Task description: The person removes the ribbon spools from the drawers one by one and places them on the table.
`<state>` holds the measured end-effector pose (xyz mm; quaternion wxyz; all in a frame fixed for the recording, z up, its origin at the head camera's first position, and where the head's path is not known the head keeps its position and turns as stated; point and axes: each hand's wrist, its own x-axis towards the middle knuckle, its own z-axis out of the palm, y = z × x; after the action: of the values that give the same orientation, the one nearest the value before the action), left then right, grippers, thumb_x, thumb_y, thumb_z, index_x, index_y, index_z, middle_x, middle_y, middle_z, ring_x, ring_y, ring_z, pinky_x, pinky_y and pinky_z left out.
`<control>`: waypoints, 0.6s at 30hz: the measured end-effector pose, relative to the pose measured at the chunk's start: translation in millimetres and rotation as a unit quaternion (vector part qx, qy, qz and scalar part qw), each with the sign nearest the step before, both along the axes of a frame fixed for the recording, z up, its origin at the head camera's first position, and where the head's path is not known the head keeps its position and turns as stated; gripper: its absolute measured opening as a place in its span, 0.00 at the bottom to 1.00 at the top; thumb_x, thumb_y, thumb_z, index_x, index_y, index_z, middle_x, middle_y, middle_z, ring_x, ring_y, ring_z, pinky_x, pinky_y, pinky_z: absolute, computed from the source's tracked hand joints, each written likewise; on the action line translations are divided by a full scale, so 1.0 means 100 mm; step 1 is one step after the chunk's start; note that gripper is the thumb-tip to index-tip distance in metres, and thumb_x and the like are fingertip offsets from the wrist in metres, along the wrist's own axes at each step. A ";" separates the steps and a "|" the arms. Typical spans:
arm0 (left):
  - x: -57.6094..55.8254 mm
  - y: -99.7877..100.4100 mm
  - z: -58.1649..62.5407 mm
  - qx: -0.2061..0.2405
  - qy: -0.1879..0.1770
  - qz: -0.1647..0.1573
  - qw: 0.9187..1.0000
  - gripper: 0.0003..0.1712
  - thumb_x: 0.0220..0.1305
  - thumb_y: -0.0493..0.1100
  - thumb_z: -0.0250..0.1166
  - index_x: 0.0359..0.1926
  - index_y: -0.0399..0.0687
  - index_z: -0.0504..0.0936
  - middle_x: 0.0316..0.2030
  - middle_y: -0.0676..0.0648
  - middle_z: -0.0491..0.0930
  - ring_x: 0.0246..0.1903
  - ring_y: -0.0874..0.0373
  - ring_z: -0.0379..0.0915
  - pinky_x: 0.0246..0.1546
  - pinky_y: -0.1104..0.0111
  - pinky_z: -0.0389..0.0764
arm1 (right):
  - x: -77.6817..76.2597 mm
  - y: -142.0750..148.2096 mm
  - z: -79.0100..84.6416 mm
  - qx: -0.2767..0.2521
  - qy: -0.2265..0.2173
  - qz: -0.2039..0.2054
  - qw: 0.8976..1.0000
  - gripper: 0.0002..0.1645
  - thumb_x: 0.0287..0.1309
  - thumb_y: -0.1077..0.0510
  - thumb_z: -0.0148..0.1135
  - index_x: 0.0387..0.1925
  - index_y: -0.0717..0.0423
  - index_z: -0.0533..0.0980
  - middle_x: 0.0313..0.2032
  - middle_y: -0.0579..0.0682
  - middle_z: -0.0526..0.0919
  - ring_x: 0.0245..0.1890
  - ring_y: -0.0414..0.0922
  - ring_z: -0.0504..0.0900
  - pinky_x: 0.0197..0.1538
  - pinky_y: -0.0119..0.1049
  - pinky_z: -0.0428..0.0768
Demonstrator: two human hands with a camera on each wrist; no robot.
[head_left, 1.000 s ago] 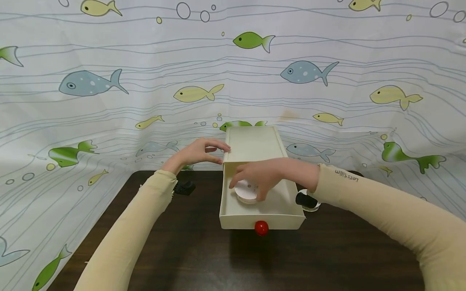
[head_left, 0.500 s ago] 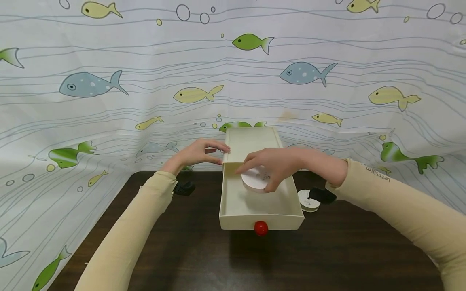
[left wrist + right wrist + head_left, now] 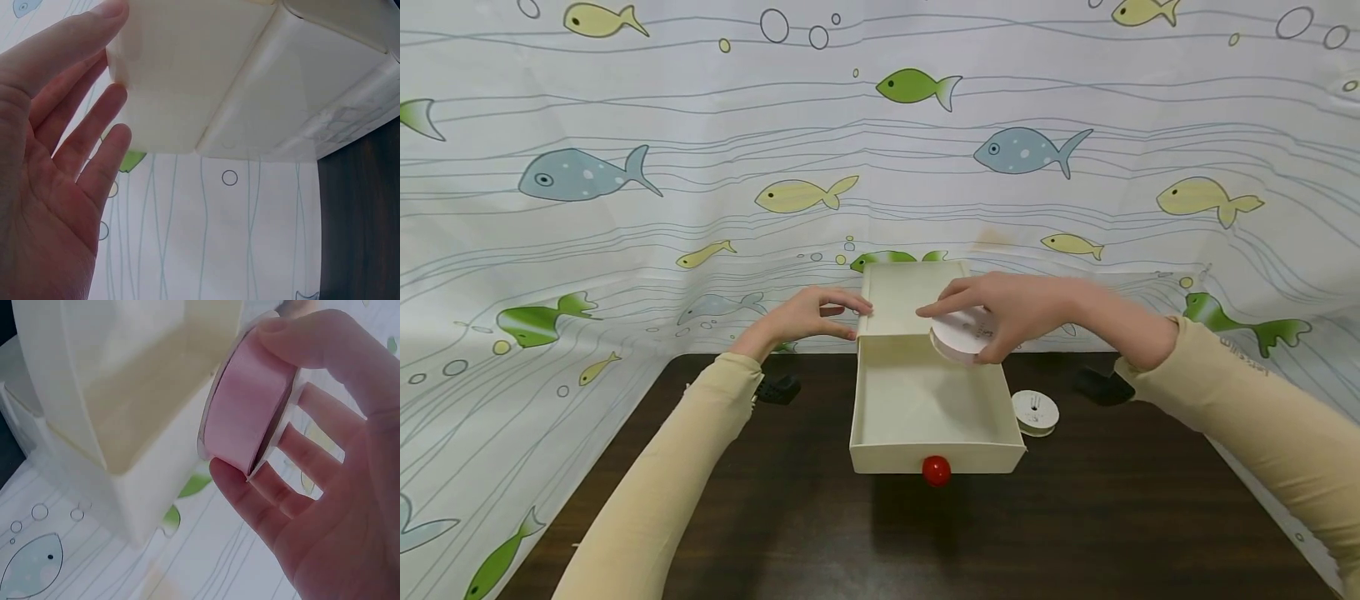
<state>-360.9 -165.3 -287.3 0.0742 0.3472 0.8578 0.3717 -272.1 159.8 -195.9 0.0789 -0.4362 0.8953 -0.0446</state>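
"How do we have our hands placed?"

"Our right hand [image 3: 1011, 304] grips a round spool of pink ribbon with white end discs [image 3: 964, 331], thumb at one edge and a fingertip at the opposite one. Our left hand [image 3: 801, 321] grasps nothing; its fingers are extended, their tips resting at the left edge of a rectangular cream box, cardboard by its look [image 3: 898, 296]."

"And where is the spool?"

"Raised over the back right part of the pulled-out cream drawer [image 3: 880, 460], near the box's front edge. We can't tell exactly how high."

"How should we handle it well?"

"We'd pinch firmly across the rim, since the ribbon could loosen if our fingers drag on it. We'd also give the drawer's right wall and the box's edge a wide margin. Light contact from our left hand seems enough to steady the box; a hard push might shift or dent it."

"Anything further out to mind?"

"A second round white spool [image 3: 1035, 410] lies just right of the drawer on the dark brown wooden surface [image 3: 790, 517], so we'd avoid knocking it. The glossy red ball-shaped knob [image 3: 936, 471] is at the drawer's front, and the white fish-patterned backdrop [image 3: 700, 83] hangs behind."
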 end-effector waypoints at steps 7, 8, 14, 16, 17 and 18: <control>0.02 -0.01 0.01 0.003 0.001 -0.006 1.000 0.23 0.58 0.42 0.73 0.56 0.51 0.84 0.63 0.48 0.78 0.71 0.53 0.62 0.74 0.53 0.63 | -0.04 0.24 0.03 -0.025 0.009 -0.037 0.999 0.45 0.49 0.53 0.75 0.69 0.32 0.68 0.61 0.45 0.74 0.55 0.47 0.70 0.51 0.43 0.77; 0.01 -0.01 0.01 0.003 0.000 -0.006 1.000 0.23 0.58 0.42 0.73 0.56 0.51 0.84 0.63 0.48 0.78 0.71 0.53 0.62 0.75 0.53 0.63 | -0.05 0.28 0.03 -0.031 0.010 -0.039 0.999 0.44 0.49 0.53 0.75 0.68 0.32 0.69 0.60 0.45 0.75 0.54 0.46 0.70 0.50 0.43 0.77; 0.00 -0.01 0.00 0.001 0.000 -0.006 1.000 0.23 0.58 0.43 0.73 0.56 0.52 0.84 0.63 0.49 0.77 0.71 0.53 0.62 0.74 0.53 0.63 | -0.11 0.52 -0.01 -0.053 0.009 -0.081 0.995 0.45 0.46 0.56 0.77 0.67 0.38 0.68 0.62 0.48 0.74 0.53 0.47 0.70 0.48 0.42 0.77; 0.00 -0.01 0.00 0.000 0.001 -0.005 1.000 0.23 0.58 0.43 0.73 0.56 0.52 0.84 0.63 0.49 0.77 0.71 0.53 0.62 0.74 0.53 0.63 | -0.13 0.60 -0.03 -0.055 0.017 -0.102 0.993 0.45 0.45 0.55 0.77 0.66 0.39 0.68 0.61 0.48 0.74 0.52 0.47 0.70 0.47 0.42 0.78; 0.00 -0.01 0.00 0.000 0.002 -0.005 1.000 0.23 0.58 0.43 0.73 0.56 0.52 0.84 0.63 0.49 0.77 0.71 0.53 0.62 0.74 0.53 0.63 | -0.14 0.63 -0.04 -0.057 0.019 -0.113 0.992 0.45 0.45 0.55 0.77 0.66 0.40 0.68 0.60 0.48 0.74 0.52 0.47 0.71 0.47 0.41 0.78; 0.00 -0.01 0.00 0.000 0.002 -0.004 1.000 0.23 0.58 0.43 0.73 0.56 0.52 0.84 0.63 0.49 0.77 0.71 0.53 0.62 0.74 0.53 0.63 | -0.15 0.67 -0.05 -0.060 0.022 -0.121 0.991 0.44 0.45 0.55 0.77 0.64 0.42 0.68 0.58 0.48 0.75 0.51 0.47 0.71 0.47 0.41 0.78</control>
<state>-360.7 -166.3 -287.8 0.0744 0.3516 0.8565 0.3705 -286.9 226.6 -200.8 0.0265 -0.3299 0.9385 -0.0980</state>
